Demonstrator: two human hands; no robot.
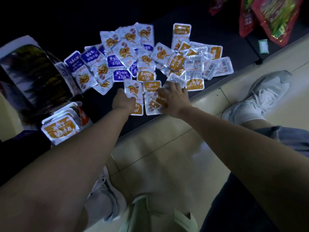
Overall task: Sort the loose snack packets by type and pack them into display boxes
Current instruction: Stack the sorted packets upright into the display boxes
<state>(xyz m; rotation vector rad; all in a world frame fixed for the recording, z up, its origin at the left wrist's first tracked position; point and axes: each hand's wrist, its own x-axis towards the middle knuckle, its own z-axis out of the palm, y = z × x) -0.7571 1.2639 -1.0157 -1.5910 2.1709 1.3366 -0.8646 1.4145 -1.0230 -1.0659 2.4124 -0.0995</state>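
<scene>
Many small snack packets lie scattered on a dark surface. Purple-labelled packets [115,61] gather at the left, orange-labelled ones [181,36] at the right, several face down. My left hand [122,102] is curled on an orange-labelled packet [133,87] at the near edge of the pile. My right hand [173,96] rests with fingers spread over another orange packet [153,107], pressing on it. At the near left, a display box [83,117] holds a stack of orange packets [61,129].
A large dark open box [33,72] lies at the far left. Red and green snack bags [274,15] hang at the top right, with a small green packet [263,46] below them. Pale tiled floor [167,148] runs along the near side with my white shoes [260,97].
</scene>
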